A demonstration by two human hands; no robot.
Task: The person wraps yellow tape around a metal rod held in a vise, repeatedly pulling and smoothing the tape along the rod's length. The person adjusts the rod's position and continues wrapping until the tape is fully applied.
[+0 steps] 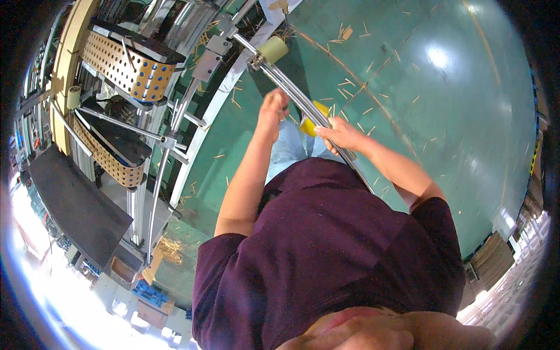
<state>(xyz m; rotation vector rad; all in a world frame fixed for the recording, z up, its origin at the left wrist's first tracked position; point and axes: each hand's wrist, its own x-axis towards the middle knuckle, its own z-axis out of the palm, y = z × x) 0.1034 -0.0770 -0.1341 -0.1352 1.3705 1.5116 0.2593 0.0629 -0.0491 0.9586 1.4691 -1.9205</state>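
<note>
Several long shiny metal rods (pixel 291 90) run side by side from a metal clamp (pixel 255 62) down toward my body. My right hand (pixel 344 135) is closed around their near end, thumb on top. Beside the rods, my left hand (pixel 272 115) is curled up; a small dark spot shows at its fingers, but what it holds, if anything, is hidden. A bright yellow thing (pixel 307 126) shows past the rods, partly covered by them, its kind unclear. By the clamp sits a pale yellow-green roller (pixel 273 50).
Machinery with perforated tan curved panels (pixel 128 67) and a black sheet (pixel 79 204) fills the left side. A white rail (pixel 201 131) edges it. Thin wooden sticks (pixel 347 81) lie scattered on the green floor (pixel 449 116). A brown box-like stack (pixel 493 259) stands at the lower right.
</note>
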